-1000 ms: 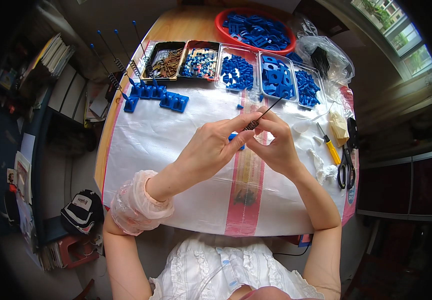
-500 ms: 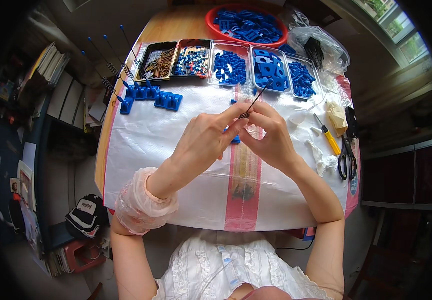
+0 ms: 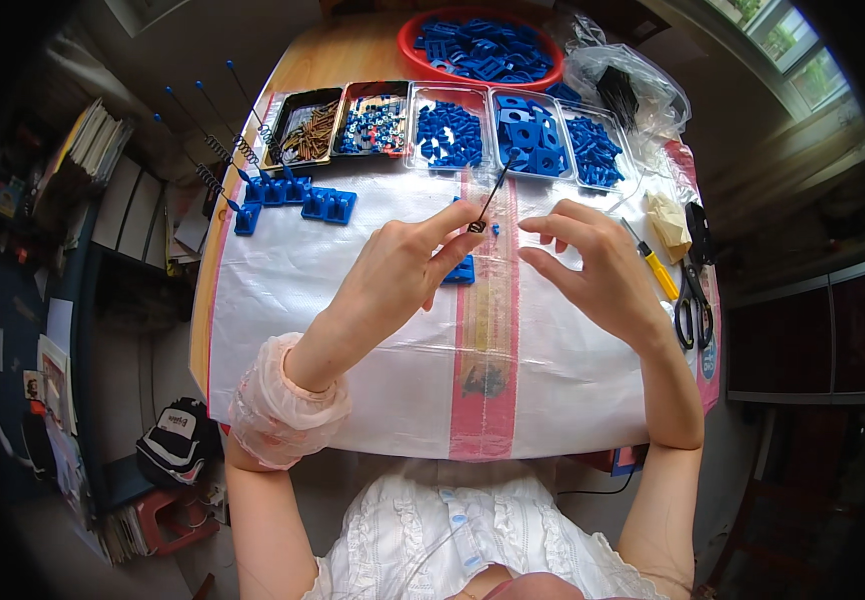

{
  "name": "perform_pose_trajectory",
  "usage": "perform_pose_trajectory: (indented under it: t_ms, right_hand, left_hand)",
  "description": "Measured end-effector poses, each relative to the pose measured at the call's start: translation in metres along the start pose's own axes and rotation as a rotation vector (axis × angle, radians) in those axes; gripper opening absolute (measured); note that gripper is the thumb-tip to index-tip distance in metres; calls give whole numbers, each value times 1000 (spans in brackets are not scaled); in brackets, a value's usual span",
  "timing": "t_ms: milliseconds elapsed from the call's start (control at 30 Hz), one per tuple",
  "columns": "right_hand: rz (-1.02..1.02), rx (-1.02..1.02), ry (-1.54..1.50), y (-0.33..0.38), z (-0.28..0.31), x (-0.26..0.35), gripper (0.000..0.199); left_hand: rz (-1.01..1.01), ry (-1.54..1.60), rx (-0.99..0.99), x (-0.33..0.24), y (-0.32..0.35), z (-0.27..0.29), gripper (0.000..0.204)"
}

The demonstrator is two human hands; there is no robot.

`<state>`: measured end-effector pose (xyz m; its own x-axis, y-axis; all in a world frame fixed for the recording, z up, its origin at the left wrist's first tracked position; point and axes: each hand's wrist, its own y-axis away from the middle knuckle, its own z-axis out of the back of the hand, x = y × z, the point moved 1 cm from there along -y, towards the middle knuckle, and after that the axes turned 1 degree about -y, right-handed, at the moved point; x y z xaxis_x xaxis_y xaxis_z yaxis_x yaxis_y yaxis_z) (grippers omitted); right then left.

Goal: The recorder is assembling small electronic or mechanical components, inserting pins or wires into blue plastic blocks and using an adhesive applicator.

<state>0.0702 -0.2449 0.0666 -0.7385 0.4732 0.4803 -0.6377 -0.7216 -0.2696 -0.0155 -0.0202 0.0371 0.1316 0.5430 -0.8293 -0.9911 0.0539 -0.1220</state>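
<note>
Between the thumb and forefinger of my left hand [image 3: 388,275] is a dark coiled wire spring [image 3: 477,227] with a long straight end [image 3: 494,193] slanting up and away. My right hand [image 3: 603,262] is apart from it on the right, fingers spread and nothing in them. On the sheet just past the spring lies a small blue plastic piece [image 3: 496,229]. A blue plastic block [image 3: 462,271] rests beside my left fingers, partly covered by them. Blue blocks [image 3: 329,204] stand at the far left, next to others carrying upright springs [image 3: 215,150] with blue-tipped wires.
Along the back are trays of brown screws [image 3: 310,132], small mixed parts [image 3: 375,125] and blue pieces [image 3: 450,135]. Behind them sits a red basin [image 3: 418,65] of blue parts. A yellow-handled screwdriver [image 3: 659,273] and black scissors [image 3: 691,310] lie at the right, near a plastic bag [image 3: 643,85].
My right hand has let go of the spring and moved right, its fingers opening. My left hand keeps hold and has shifted slightly left. The small blue piece now shows.
</note>
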Motion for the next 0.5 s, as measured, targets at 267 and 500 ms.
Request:
perform_pose_trajectory:
  t_ms: [267, 500]
  right_hand:
    - [-281, -75, -103, 48, 29, -55, 17]
    - [-398, -250, -122, 43, 13, -107, 31]
  left_hand:
    - [-55, -32, -40, 4, -1, -3, 24]
    - [-229, -181, -161, 14, -2, -8, 24]
